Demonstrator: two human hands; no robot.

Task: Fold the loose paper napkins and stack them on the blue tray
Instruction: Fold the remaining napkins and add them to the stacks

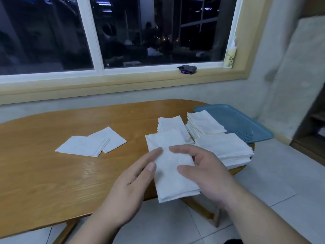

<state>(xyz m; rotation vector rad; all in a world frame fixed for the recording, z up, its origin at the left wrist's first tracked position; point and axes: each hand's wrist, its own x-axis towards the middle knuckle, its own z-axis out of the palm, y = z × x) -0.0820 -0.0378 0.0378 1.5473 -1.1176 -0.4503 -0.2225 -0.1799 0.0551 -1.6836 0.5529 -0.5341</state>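
A long white folded napkin [171, 166] lies on the wooden table [52, 173], its near end at the table's edge. My left hand [133, 178] touches its left edge with straight thumb and forefinger. My right hand [204, 171] rests thumb and forefinger on its right side, fingers loosely curved. The blue tray [246, 124] sits at the table's far right end. A stack of folded napkins [205, 125] overlaps the tray's left rim. A wider stack [226, 150] lies in front of the tray, and a narrow one [171, 123] behind the long napkin.
Two loose flat napkins [88, 145] overlap on the table to the left. On the window sill sit a dark object [187, 69] and a bottle [229, 57]. A pale board [299, 76] leans on the wall at right, above tiled floor [272, 182].
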